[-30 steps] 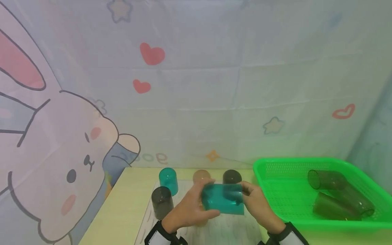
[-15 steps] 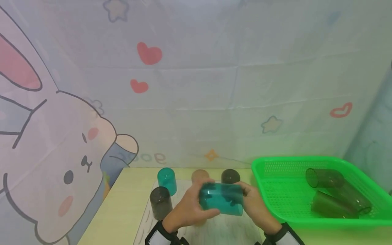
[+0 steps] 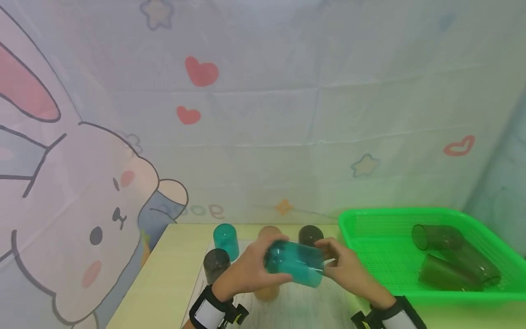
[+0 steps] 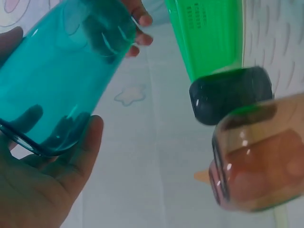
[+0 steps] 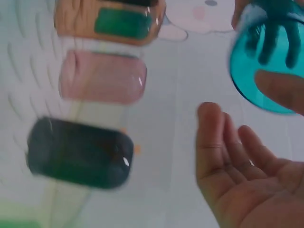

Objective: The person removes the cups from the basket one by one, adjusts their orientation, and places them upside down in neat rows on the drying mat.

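A see-through teal cup (image 3: 296, 262) lies sideways in the air above the white mat, tilted slightly down to the right. My left hand (image 3: 256, 265) grips its left end, thumb below and fingers over the top. In the left wrist view the teal cup (image 4: 61, 76) rests between that hand's thumb and fingers. At the cup's right end is my right hand (image 3: 347, 269), fingers loosely bent. The right wrist view shows its fingers (image 5: 210, 137) apart from the cup's round end (image 5: 266, 61), with the thumb overlapping it; whether the thumb touches cannot be told.
Upside-down cups stand around the mat (image 3: 312, 308): teal (image 3: 226, 241), grey (image 3: 216, 265), amber (image 3: 267, 293), dark (image 3: 310, 235), and a pinkish one (image 3: 269, 232) behind my left hand. A green basket (image 3: 382, 294) at right holds several dark cups (image 3: 449, 274). A printed cloth (image 3: 263, 119) hangs behind.
The teal cup has tipped so its right end is lower. My right hand has loosened from that end and shifted right, while my left hand keeps its grip and has risen slightly.
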Demonstrator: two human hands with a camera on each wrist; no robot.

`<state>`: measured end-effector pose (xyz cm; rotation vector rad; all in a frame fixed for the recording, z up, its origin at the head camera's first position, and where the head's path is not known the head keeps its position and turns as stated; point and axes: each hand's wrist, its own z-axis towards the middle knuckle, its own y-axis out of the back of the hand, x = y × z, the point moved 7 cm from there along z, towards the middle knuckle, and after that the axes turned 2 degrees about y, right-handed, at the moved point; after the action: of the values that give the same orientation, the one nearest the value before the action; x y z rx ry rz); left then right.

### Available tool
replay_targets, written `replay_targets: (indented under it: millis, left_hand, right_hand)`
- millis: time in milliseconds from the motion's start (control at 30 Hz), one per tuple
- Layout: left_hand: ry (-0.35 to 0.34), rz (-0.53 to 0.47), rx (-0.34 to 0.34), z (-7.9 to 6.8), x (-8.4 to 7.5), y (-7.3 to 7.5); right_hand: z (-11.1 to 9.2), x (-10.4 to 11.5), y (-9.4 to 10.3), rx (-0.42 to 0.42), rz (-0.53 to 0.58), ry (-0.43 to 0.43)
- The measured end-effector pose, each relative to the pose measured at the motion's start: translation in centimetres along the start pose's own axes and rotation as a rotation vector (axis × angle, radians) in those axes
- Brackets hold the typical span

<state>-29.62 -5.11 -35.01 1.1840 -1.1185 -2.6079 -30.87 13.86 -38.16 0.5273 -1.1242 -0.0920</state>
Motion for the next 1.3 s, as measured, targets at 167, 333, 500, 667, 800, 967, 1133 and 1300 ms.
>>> replay_targets:
  millis: [167, 333, 500, 667, 800, 967, 1133, 1300]
  left_hand:
    - [0.027, 0.158, 0.034, 0.4, 0.0, -0.2]
    - [0.120, 0.321, 0.083, 0.7, 0.4, -0.8]
    - [0.141, 0.487, 0.110, 1.2, 0.8, -1.8]
    - [0.118, 0.575, 0.104, 1.7, 0.5, -2.4]
    - [0.087, 0.630, 0.099, 2.3, 0.1, -3.0]
    - [0.110, 0.725, 0.126, 3.5, 0.2, -4.7]
    - [0.182, 0.729, 0.213, 4.6, 1.1, -7.0]
    - [0.206, 0.742, 0.251, 5.6, 2.1, -9.2]
  right_hand:
    - [-0.7, -0.2, 2.2, -0.041, -0.206, -0.028]
    - [-0.9, -0.1, 3.9, -0.103, -0.341, -0.019]
    - [-1.6, -0.3, 4.9, -0.138, -0.394, -0.034]
    - [-2.1, -0.6, 6.0, -0.159, -0.422, -0.083]
    - [-2.2, -0.4, 6.7, -0.169, -0.446, -0.095]
    - [-2.2, -0.1, 6.9, -0.151, -0.456, -0.074]
    - [-2.5, -0.4, 7.3, -0.141, -0.429, -0.101]
    - [-2.7, -0.5, 8.2, -0.150, -0.437, -0.118]
